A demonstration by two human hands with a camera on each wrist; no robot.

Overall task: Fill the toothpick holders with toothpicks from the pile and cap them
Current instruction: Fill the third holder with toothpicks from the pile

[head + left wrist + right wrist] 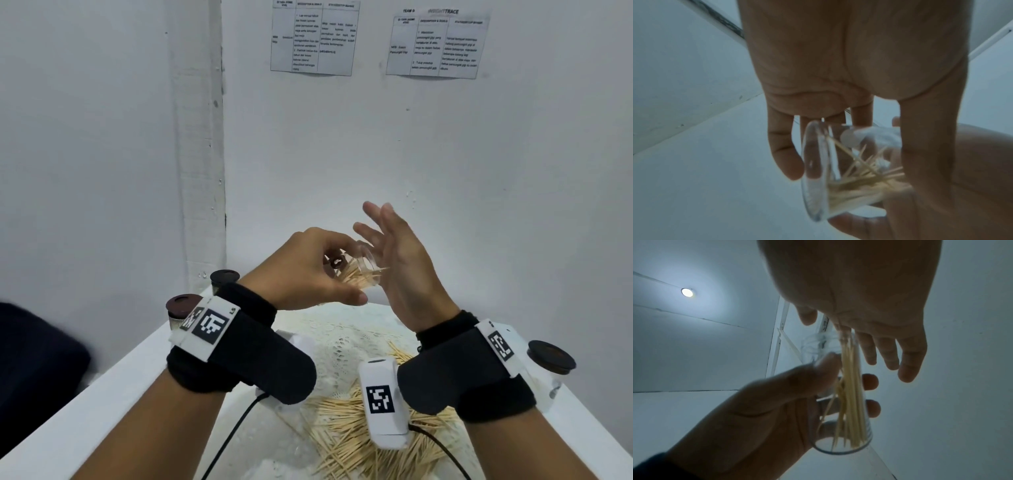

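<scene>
A white desk (102, 404) stands in a white-walled corner with two sheets (436, 42) taped up; a toothpick pile (346, 435) lies on it. Three capped holders (549, 358) stand around. Only the right wrist view shows a ceiling lamp (687, 292). The left hand (308, 267) grips a clear holder (363, 274) with toothpicks, tilted; the right hand (400, 260) is flat, fingers straight, against its mouth.

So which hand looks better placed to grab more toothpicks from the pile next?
Probably the right hand: its fingers are straight and hold nothing. The left hand grips the clear toothpick holder.
</scene>
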